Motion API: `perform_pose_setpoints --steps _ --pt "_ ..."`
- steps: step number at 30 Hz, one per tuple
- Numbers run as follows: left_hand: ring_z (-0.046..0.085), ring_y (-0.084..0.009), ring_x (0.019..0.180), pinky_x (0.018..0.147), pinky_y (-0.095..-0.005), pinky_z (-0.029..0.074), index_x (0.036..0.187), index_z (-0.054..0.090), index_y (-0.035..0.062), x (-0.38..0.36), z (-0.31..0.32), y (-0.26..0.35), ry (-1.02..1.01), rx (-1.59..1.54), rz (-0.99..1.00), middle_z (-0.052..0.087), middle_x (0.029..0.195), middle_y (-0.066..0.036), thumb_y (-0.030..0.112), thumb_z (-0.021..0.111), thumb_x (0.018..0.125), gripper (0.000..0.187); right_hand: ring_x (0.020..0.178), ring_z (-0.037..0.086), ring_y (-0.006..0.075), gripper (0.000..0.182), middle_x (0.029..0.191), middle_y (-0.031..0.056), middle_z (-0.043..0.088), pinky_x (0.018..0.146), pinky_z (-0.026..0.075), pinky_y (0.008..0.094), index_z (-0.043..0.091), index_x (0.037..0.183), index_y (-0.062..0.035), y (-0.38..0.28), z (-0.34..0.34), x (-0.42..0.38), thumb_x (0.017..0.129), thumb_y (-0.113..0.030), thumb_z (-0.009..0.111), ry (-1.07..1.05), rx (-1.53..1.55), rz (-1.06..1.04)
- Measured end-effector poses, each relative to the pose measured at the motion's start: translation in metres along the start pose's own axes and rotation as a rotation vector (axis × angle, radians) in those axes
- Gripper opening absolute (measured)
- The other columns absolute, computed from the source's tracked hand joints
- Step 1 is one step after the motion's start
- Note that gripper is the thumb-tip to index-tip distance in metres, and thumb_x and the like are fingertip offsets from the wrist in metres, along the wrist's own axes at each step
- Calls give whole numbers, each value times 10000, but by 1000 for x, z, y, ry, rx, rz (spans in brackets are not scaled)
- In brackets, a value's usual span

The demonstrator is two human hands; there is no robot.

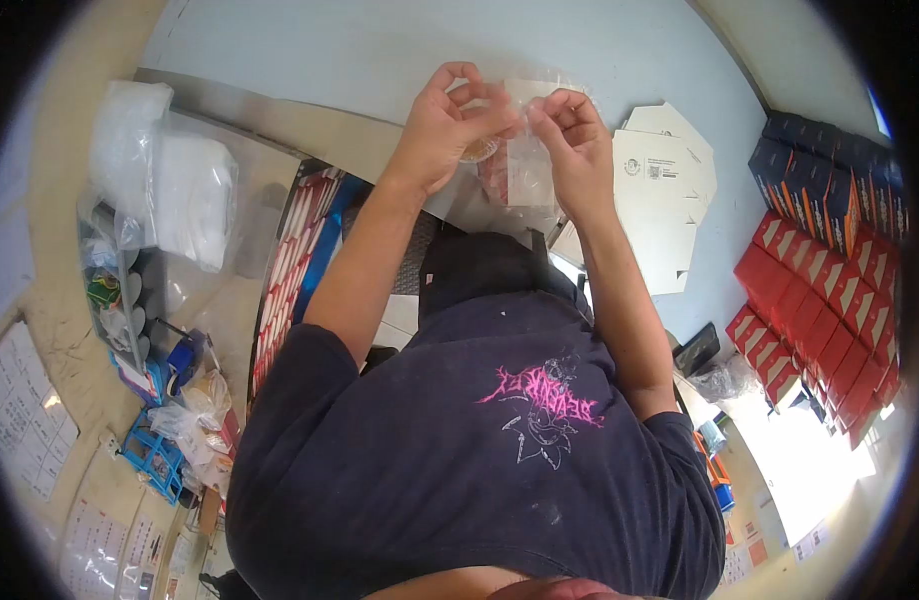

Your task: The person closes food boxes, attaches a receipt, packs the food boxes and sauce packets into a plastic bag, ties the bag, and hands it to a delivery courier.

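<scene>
My left hand [462, 122] is closed in a pinch, its fingertips close to those of my right hand [577, 132]. Between the two pinches shows a thin piece of clear plastic film [524, 120]; whether it belongs to the bag below cannot be made out. Beneath my hands a clear plastic bag [528, 185] with pale and reddish contents lies on the table. A round, shiny object, perhaps a tape roll [480, 151], sits under my left hand and is partly hidden by it.
White flat cartons [665, 190] are stacked right of my hands. Red boxes [825, 300] and dark blue boxes [820, 180] stand at the far right. Red-and-white packs [292, 260] fill a box on the left. Clear bags with white contents [195, 195] lie further left.
</scene>
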State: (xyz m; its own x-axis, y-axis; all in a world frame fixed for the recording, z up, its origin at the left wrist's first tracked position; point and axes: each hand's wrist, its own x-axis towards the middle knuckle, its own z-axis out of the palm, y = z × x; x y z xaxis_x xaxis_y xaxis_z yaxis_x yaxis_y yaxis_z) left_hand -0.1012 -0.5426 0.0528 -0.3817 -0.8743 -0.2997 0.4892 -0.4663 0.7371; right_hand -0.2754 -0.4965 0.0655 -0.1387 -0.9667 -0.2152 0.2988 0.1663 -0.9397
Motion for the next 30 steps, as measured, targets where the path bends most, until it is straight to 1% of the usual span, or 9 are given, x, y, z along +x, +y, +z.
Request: perform_pose_setpoints --steps 3,5,12,22,24,25,27,28,30 --pt "738 -227 947 851 -342 639 1215 474 81 7 -5 9 -47 25 -28 638 1093 -97 -62 763 891 458 1025 648 127 206 1038 53 688 915 526 278 538 1142 -45 3 -5 5 994 -26 681 -75 14 -13" --pt "739 -228 945 849 -344 639 1211 479 75 11 -8 14 -86 67 -60 637 1090 -93 -60 771 882 460 1021 655 133 221 1039 60 696 914 528 282 530 1146 -51 -1 -3 7 990 -25 686 -67 17 19" --pt "742 -236 949 843 -345 642 1211 486 65 13 -12 16 -81 122 -47 636 1091 -97 -66 774 872 464 1008 684 153 290 1059 110 734 913 536 296 497 1163 -68 -4 -6 12 970 -8 705 -98 11 85" --pt "746 -222 950 838 -337 640 1170 495 64 11 -8 21 -57 218 -18 641 1084 -90 -74 784 855 450 1020 688 157 324 1052 119 729 941 554 311 504 1154 -56 -11 -10 20 936 -10 740 -146 -15 113" --pt "747 -217 948 840 -335 638 1160 497 65 11 -8 22 -62 233 -15 642 1082 -85 -68 791 850 447 1005 692 154 314 1042 112 725 926 569 312 527 1156 -35 -15 -13 22 927 -3 739 -201 -186 10" --pt "746 -211 943 836 -328 634 1148 498 69 11 -8 22 -59 272 -10 646 1072 -79 -60 798 847 444 1005 692 154 314 1042 112 725 926 569 312 527 1156 -35 -19 -13 23 927 -3 739 -202 -185 11" --pt "745 -204 938 832 -322 630 1136 500 73 10 -7 24 -55 311 -5 649 1061 -72 -52 805 844 441 995 697 148 307 1023 90 724 884 587 306 549 1165 -22 -28 -12 25 919 5 730 -253 -380 -38" --pt "744 -196 929 819 -311 623 1124 502 79 9 -6 26 -64 363 3 656 1050 -68 -47 808 844 433 995 697 148 307 1023 90 724 884 587 306 549 1165 -22 -34 -10 25 919 5 730 -254 -379 -37" --pt "743 -188 919 807 -301 616 1111 505 85 8 -5 30 -69 415 12 664 1038 -64 -42 810 844 426 992 704 146 318 1006 72 724 863 597 304 555 1185 -26 -41 -7 25 917 6 723 -313 -589 -119"
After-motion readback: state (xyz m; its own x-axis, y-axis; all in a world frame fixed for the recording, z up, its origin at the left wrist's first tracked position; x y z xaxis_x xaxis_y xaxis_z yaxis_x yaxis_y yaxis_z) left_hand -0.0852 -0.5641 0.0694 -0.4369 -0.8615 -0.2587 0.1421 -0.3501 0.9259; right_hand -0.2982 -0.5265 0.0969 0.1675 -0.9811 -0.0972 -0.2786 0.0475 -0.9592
